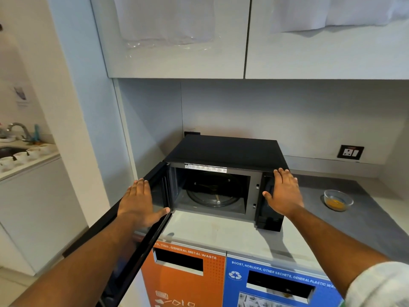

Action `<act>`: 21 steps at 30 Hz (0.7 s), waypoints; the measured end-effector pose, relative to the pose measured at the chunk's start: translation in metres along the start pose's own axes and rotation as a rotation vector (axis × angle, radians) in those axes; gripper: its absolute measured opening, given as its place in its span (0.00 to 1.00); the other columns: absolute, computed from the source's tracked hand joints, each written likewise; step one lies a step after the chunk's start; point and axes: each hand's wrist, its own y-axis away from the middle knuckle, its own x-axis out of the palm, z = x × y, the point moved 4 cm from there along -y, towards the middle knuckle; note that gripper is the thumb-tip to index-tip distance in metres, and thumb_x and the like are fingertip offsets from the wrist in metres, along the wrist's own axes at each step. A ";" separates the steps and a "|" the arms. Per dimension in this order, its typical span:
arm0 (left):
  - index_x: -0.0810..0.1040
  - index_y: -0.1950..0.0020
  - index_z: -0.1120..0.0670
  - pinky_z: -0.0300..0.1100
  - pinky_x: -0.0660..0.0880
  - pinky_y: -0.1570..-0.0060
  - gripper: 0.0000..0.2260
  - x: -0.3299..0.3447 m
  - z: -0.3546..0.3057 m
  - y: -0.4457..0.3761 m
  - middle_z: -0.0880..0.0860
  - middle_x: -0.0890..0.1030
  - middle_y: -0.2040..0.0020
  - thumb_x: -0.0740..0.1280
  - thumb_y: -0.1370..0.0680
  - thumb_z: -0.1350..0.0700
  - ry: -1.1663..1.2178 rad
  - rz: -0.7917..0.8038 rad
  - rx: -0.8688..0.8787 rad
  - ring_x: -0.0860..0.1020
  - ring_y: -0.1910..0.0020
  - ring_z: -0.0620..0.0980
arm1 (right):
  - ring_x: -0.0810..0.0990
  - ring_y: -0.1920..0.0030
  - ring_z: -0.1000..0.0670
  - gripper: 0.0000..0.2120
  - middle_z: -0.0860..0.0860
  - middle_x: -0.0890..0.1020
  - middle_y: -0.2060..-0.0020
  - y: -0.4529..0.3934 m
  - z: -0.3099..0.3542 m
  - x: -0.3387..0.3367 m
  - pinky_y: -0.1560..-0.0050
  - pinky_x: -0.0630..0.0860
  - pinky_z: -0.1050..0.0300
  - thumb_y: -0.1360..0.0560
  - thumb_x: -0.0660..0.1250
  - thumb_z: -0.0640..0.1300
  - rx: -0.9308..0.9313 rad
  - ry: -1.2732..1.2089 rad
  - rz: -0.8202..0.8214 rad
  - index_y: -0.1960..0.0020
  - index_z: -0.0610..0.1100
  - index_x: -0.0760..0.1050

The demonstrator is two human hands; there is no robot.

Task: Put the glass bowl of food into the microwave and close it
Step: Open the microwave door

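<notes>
A black microwave (225, 151) stands on the grey counter with its door (141, 247) swung wide open toward me on the left. Inside, the glass turntable (213, 196) is bare. My left hand (139, 202) lies flat on the inner face of the open door, fingers spread. My right hand (284, 191) rests open against the control panel at the microwave's right front. The glass bowl (338, 200) with yellow-orange food sits on the counter to the right of the microwave, apart from both hands.
Orange and blue waste-bin fronts (221, 278) sit below the counter edge. A wall socket (350, 152) is at the back right. Upper cabinets (177, 41) hang overhead. On the far left, a sink (8, 150) and several white cups (26, 155) line another counter.
</notes>
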 end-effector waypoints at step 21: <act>0.47 0.20 0.61 0.53 0.48 0.21 0.46 -0.041 -0.092 0.005 0.59 0.50 0.18 0.58 0.24 0.32 0.235 -0.165 0.223 0.46 0.19 0.58 | 0.49 0.17 0.43 0.45 0.45 0.52 0.17 0.053 0.006 -0.043 0.18 0.53 0.44 0.22 0.65 0.63 -0.018 -0.122 0.127 0.17 0.43 0.47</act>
